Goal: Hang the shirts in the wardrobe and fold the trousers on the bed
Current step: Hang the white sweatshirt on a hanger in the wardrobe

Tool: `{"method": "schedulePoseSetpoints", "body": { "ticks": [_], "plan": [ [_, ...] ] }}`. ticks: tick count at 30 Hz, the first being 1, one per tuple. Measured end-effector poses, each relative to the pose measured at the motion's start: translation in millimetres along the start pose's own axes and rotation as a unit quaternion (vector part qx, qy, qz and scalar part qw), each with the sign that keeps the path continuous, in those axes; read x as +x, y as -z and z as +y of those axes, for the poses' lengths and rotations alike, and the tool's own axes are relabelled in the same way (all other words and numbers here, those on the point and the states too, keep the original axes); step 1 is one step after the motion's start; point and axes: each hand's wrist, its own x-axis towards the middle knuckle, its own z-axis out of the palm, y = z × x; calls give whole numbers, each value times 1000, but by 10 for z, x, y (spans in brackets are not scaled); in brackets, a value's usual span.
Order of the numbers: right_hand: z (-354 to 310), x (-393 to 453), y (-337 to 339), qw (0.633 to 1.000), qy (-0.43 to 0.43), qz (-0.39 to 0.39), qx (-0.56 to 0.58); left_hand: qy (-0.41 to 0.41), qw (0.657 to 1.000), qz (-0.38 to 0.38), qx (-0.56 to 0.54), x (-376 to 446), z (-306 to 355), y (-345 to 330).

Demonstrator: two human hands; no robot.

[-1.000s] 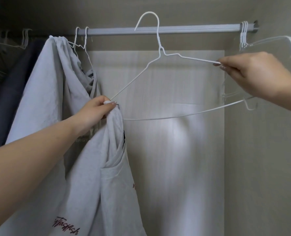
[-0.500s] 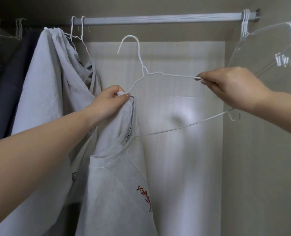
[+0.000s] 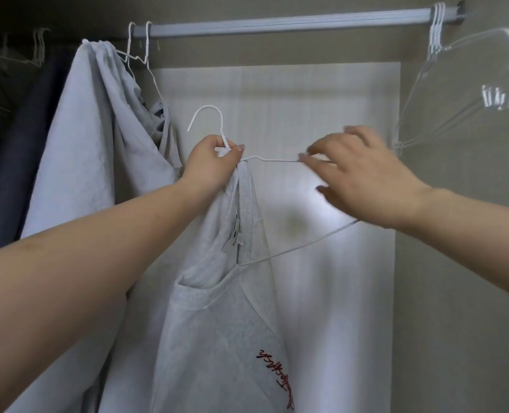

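Gripping hanger neck and shirt, left hand; right hand loosely open.

Two grey shirts, one rail.

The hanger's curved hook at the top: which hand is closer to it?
Left. The left hand grips the white hanger at its neck, just below the hook. The right hand is farther along the hanger's right shoulder wire.
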Motion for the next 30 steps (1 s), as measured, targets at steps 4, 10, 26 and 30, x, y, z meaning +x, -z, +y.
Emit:
{"method": "schedulePoseSetpoints", "body": {
  "ticks": [4, 10, 26, 30],
  "plan": [
    [-726, 40, 123, 970, 135, -39, 200, -7, 1000, -3, -1, -22, 22, -51],
    [-1482, -3, 210, 853, 28, -336, 398, -13, 1000, -1, 1, -11, 59, -109],
    [-443, -485, 12, 737, -170, -498, 424, -39, 994, 41, 92, -81, -605, 458],
    [-301, -507, -37, 775, -148, -498, 359, -59, 990, 15, 130, -172, -612, 409]
  ]
}}
